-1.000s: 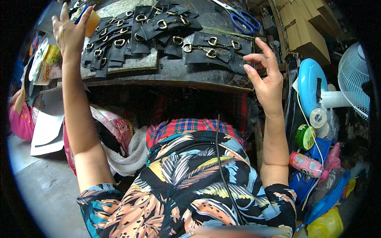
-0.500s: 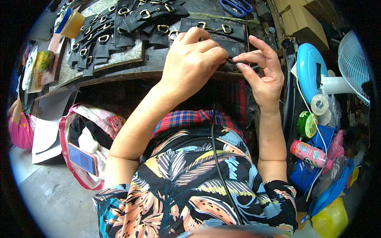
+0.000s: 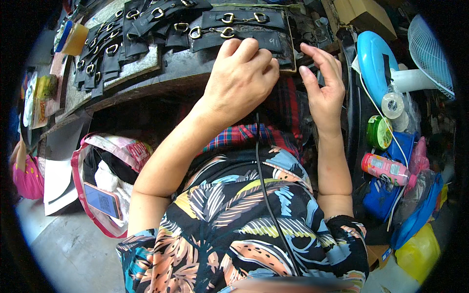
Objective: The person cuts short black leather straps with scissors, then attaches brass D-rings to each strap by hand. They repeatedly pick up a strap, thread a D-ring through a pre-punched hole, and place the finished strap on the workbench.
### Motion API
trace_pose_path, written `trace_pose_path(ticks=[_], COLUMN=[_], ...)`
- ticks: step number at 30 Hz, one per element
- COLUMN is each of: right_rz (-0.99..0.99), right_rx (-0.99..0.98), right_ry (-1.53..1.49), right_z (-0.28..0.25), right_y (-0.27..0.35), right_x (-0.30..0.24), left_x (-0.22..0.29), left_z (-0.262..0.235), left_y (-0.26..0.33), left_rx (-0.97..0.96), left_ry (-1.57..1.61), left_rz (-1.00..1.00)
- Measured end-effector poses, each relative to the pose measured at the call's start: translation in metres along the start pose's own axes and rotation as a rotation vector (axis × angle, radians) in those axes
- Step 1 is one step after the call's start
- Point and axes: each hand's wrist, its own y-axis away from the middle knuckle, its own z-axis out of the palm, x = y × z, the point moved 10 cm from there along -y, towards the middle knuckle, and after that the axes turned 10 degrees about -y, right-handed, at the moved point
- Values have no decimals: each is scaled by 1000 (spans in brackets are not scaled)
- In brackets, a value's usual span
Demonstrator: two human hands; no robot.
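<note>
My left hand (image 3: 243, 75) is curled closed at the near edge of the bench, knuckles up; whatever its fingers hold is hidden beneath them. To its right my right hand (image 3: 324, 80) is raised, thumb and fingers apart, with nothing visible between them. Just beyond the left hand lies a black leather strap (image 3: 259, 40) with gold-coloured metal rings and a clasp and pale handwritten marks; the hand covers part of its near edge. A similar black strap (image 3: 283, 21) with metal fittings lies parallel behind it.
More black straps with D-rings (image 3: 112, 49) are piled on a stone slab (image 3: 141, 66) at the left of the workbench (image 3: 181, 78). A yellowish block (image 3: 75, 40) stands at the far left. On the right are a fan (image 3: 430, 58), tape rolls (image 3: 392, 105) and a pink bottle (image 3: 385, 168).
My hands have moved apart; the right thumb and fingers, earlier close together by the left fingertips, have spread. The near strap shows more fully. The whole view has shifted slightly.
</note>
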Motion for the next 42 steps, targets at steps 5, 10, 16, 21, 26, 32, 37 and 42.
trace_pose_path(ticks=[5, 10, 16, 21, 26, 32, 37, 42], right_rz=[-1, 4, -56, -99, -138, -170, -181, -129], right_rx=[-115, -141, -150, -199, -242, -291, -249, -197], right_ry=[79, 184, 279, 334, 410, 401, 350, 425], right_z=[11, 26, 36, 51, 61, 66, 48, 19], right_y=[21, 22, 23, 24, 20, 15, 11, 10], right_x=[-15, -12, -23, -39, -51, -49, -40, -26], left_x=[5, 2, -17, -30, -41, -42, -31, -31], left_z=[6, 6, -10, -16, -12, -13, -16, -15], left_y=[0, 3, 23, 38, 42, 41, 32, 28], left_rx=[-106, -115, -21, 10, 77, 101, 51, 16], left_ry=[-92, -63, 13, 23, 79, 87, 12, 47], left_rz=[-52, -78, -104, -150, -209, -220, -163, -174])
